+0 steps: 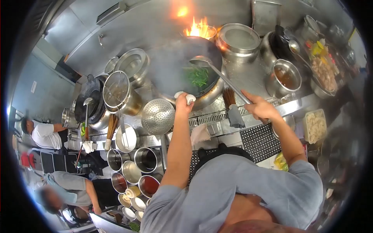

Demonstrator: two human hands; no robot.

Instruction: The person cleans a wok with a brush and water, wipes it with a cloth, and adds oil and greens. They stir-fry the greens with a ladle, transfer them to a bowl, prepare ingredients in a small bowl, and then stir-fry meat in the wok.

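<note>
Leafy greens (pixel 198 77) lie in a large steaming wok (pixel 211 50) in front of me. My left hand (pixel 184 104) is closed around a folded white cloth (pixel 190 99) at the wok's near rim. The cloth hides whatever part of the wok is under it. In my right hand (pixel 261 106) is the handle of a long metal ladle (pixel 229 82). Its bowl is inside the wok, just above and behind the greens. A perforated strainer (pixel 158 116) sits to the left of my left forearm.
Flames (pixel 200 29) rise behind the wok. A lidded pot (pixel 238 39) and a pot of brown liquid (pixel 285 79) stand to the right. Bamboo brushes (pixel 229 97) lie along the stove edge. Several sauce containers (pixel 147 159) crowd the lower left, near another person (pixel 74 186).
</note>
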